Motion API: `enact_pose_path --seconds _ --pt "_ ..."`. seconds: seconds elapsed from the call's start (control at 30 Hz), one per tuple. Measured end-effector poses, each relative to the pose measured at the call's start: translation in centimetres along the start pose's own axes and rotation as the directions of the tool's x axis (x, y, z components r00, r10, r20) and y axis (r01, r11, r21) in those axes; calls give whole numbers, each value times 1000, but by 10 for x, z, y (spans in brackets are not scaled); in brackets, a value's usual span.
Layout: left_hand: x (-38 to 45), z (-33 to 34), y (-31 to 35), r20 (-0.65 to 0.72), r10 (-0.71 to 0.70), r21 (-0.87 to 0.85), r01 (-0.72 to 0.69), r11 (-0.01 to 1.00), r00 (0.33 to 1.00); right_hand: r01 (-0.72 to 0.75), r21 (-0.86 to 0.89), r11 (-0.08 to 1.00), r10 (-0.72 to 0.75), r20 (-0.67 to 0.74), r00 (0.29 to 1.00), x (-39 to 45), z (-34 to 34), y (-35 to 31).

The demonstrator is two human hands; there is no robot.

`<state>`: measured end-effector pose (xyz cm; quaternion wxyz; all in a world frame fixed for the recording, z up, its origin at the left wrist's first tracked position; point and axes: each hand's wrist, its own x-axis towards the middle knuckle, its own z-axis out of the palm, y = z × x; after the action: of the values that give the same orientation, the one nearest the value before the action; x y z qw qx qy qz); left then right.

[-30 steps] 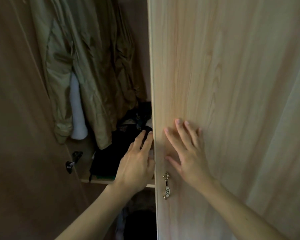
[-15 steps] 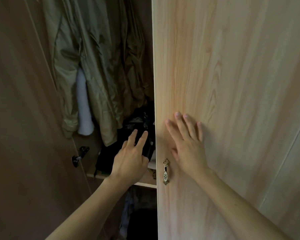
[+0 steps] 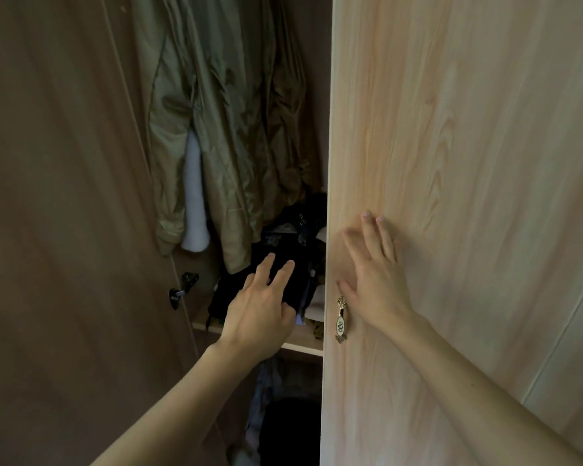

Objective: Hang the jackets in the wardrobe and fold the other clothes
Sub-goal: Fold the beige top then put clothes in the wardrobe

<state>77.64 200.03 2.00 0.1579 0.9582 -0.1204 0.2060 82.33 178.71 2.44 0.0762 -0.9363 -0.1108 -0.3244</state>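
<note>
Olive jacket (image 3: 223, 129) hanging in wardrobe at 12 o'clock, left hand (image 3: 260, 314) fingers spread over dark clothes pile (image 3: 283, 264) on shelf (image 3: 300, 344), right hand (image 3: 374, 284) flat, fingers apart, on door (image 3: 468, 163) at 3 o'clock.

The jacket (image 3: 223, 136) hanging in the wardrobe is olive green with a sheen, and a white sleeve (image 3: 193, 200) shows beneath it. The piled clothes (image 3: 283, 264) are black. The door (image 3: 468, 163) is pale wood grain, its handle (image 3: 340, 320) brass with a white oval.
</note>
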Motion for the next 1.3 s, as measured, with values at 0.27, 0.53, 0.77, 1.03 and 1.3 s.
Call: enact_pose_path --seconds 0.27,0.53,0.77,1.03,1.3 --pt "-37 -26 -37 -60 -2 -7 1 1000 998 -26 252 967 -14 156 988 -24 7 -61" --pt "-112 -85 -112 -99 29 23 -27 999 995 -29 304 952 -20 157 987 -57 -5 -179" --pt "-180 -145 -174 -139 156 16 -156 988 978 -69 387 919 -4 184 983 -101 -28 -293" --pt "-212 -193 -207 -256 184 -126 -222 967 949 -32 365 930 -53 222 974 -117 -51 -357" --pt "-222 -232 -228 -435 167 51 -160 986 885 0 439 898 -113 231 966 -105 -61 -395"
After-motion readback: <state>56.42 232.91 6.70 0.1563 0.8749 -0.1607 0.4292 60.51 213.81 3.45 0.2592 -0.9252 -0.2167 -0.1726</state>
